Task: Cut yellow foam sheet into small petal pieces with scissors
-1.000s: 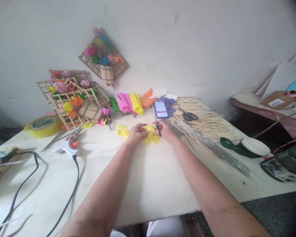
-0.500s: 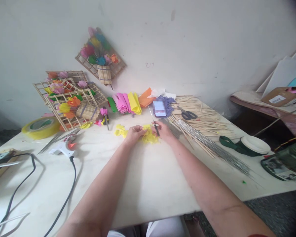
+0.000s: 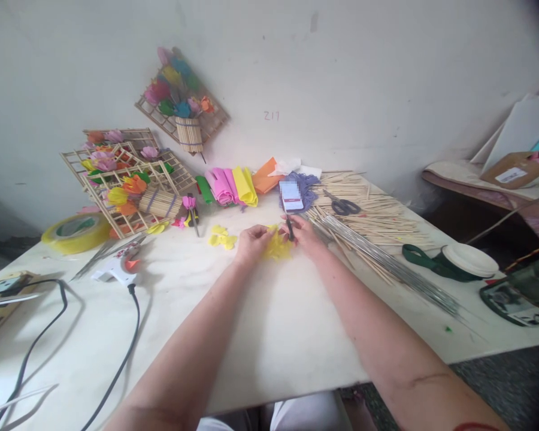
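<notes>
My left hand (image 3: 254, 241) is closed, its thumb and fingers pinching a yellow crepe paper piece (image 3: 276, 246) just above the table. In my right hand (image 3: 304, 233) is a slim tool with a dark handle (image 3: 289, 228) and a thin metal shaft pointing away from me; its exact kind is too small to make out. The right fingertips are close to the right edge of the yellow paper. Several small yellow paper petals (image 3: 221, 237) lie on the table left of my left hand.
Rolled crepe paper (image 3: 227, 185), a phone (image 3: 291, 196), scissors (image 3: 342, 205), wooden sticks (image 3: 377, 221) and metal wires (image 3: 386, 263) lie behind and right. At left are a corded glue gun (image 3: 119, 266), a tape roll (image 3: 76, 233) and stick frames with paper flowers (image 3: 130, 179).
The tool in my right hand has turned more upright and shifted slightly right. My left hand has moved a little right, away from the loose petals. The view has shifted slightly.
</notes>
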The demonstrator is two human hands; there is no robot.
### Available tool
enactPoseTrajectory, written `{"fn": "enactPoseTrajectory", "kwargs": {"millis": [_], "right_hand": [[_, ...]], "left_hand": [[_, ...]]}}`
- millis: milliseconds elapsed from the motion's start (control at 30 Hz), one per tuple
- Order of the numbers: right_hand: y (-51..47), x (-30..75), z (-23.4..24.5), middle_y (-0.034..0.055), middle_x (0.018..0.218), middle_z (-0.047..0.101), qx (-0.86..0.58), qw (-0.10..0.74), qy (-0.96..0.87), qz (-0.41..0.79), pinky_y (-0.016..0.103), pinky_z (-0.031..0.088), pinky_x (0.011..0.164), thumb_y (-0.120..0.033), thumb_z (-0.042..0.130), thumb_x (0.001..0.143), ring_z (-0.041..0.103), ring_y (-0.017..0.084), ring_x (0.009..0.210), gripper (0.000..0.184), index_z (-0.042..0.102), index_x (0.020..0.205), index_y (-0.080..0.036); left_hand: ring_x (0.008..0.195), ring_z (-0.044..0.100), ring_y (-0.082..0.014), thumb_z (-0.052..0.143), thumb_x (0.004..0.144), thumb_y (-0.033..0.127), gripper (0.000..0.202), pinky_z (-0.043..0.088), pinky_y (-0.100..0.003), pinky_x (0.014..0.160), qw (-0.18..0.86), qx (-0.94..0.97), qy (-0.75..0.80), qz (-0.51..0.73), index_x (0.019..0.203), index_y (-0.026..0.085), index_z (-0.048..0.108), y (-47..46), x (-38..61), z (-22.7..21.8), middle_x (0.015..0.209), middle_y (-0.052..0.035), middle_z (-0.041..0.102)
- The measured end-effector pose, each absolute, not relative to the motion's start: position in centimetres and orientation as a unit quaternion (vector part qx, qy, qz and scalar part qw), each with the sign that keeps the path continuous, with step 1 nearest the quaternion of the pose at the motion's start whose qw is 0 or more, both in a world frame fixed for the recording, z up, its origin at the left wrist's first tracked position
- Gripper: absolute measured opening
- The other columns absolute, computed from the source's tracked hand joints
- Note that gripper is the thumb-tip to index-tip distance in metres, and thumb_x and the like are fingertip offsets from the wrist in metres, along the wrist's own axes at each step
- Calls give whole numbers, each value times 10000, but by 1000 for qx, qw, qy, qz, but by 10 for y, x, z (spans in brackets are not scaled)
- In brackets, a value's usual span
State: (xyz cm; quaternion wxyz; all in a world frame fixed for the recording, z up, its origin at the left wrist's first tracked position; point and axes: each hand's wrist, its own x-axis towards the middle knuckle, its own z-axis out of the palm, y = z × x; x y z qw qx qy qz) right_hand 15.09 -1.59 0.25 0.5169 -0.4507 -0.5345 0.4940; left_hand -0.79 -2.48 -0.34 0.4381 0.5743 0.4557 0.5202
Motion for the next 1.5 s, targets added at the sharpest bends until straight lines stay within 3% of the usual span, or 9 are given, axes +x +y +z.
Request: {"fn": "enactPoseTrajectory", "kwargs": {"millis": [200, 367, 633, 833, 1333, 1500], "right_hand": [[-25, 145, 11, -27, 569, 586, -443, 482, -556, 512, 164, 233, 297, -397, 683, 671, 490, 70, 389, 384, 600, 960, -158], [-25, 147, 7, -18, 571, 592, -432, 426, -592, 530, 161, 224, 283, -405, 671, 705, 464, 56, 368, 314, 593, 880, -156], [-26, 158, 5, -38, 537, 562, -406, 350, -615, 579, 169, 236, 271, -438, 660, 705, 464, 56, 354, 300, 534, 703, -166], [-35, 157, 14, -55, 515, 550, -416, 298, -629, 586, 169, 228, 280, -484, 624, 722, 425, 48, 331, 331, 554, 757, -162], [-32, 155, 6, -34, 521, 552, -400, 304, -632, 591, 179, 203, 295, -480, 610, 711, 425, 53, 345, 332, 581, 717, -149], [-32, 152, 6, -50, 497, 522, -393, 320, -614, 605, 174, 265, 326, -448, 644, 695, 406, 43, 348, 309, 567, 691, -149]], "left_hand": [[428, 410, -45, 734, 600, 427, 322, 315, -191, 444, 516, 476, 437, 562, 604, 149, 572, -16, -23, -10, 526, 39, 530], [563, 586, -97, 782, 540, 357, 325, 422, -198, 520, 574, 420, 394, 582, 662, 144, 568, -15, -26, -10, 625, 19, 596], [675, 643, -127, 798, 525, 281, 333, 496, -220, 612, 627, 371, 346, 591, 627, 139, 515, -14, -29, -6, 679, -4, 621], [735, 647, -128, 786, 564, 240, 281, 530, -246, 709, 645, 357, 323, 594, 612, 134, 530, -10, -35, -8, 711, -16, 635], [698, 676, -163, 736, 638, 168, 237, 556, -258, 666, 665, 335, 336, 577, 629, 142, 501, -10, -38, -5, 584, 10, 568], [704, 676, -166, 720, 647, 149, 226, 556, -246, 642, 671, 327, 337, 574, 615, 138, 497, -11, -38, -3, 594, -3, 586]]}}
